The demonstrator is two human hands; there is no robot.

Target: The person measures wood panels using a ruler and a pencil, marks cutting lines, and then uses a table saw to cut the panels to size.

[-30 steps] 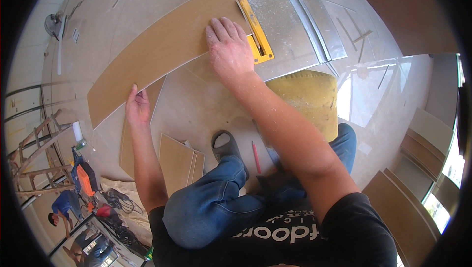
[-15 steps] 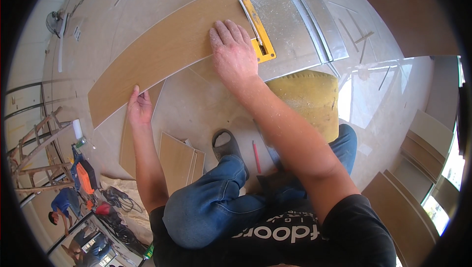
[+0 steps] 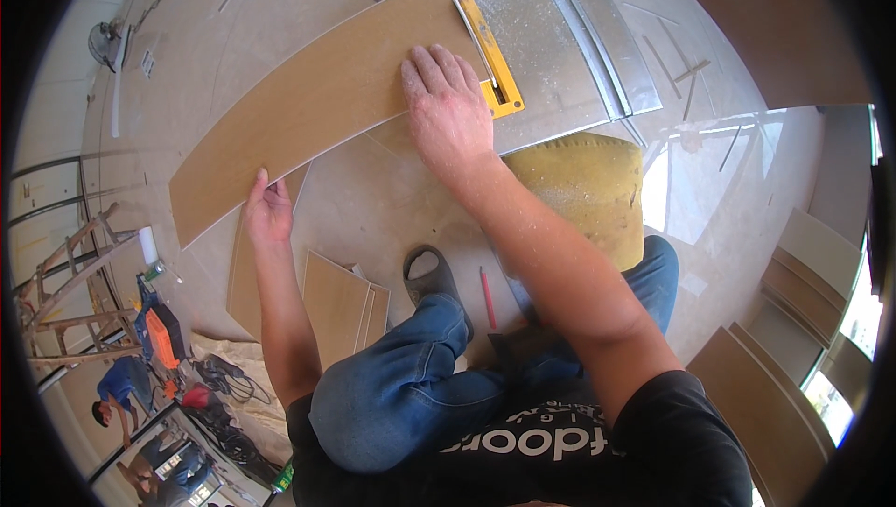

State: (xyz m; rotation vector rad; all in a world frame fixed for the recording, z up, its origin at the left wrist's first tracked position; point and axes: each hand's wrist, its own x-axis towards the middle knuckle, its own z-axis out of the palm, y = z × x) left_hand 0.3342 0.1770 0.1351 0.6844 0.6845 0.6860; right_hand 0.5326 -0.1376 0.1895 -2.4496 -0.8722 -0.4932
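Observation:
A long tan wood-look board (image 3: 317,105) lies with its far right end on a dusty metal saw table (image 3: 551,59), against a yellow slotted plate (image 3: 509,96). A thin white strip (image 3: 474,31) runs along that end of the board, beside the slot. My right hand (image 3: 448,110) rests flat on the board near the plate, fingers stretched out and dusted with powder. Toward the board's left end, my left hand (image 3: 269,210) grips its near edge, thumb on top and the other fingers partly hidden underneath.
A yellow padded block (image 3: 583,194) stands against the table's near edge. Cut boards (image 3: 341,306), a red pencil-like stick (image 3: 487,297) and my sandalled foot (image 3: 427,274) are below. Boards (image 3: 761,400) lean at right. Another person (image 3: 121,386) is at lower left, near tools and cables.
The board has shifted slightly toward me and to the right. Both my hands have moved a little the same way, keeping their places on it.

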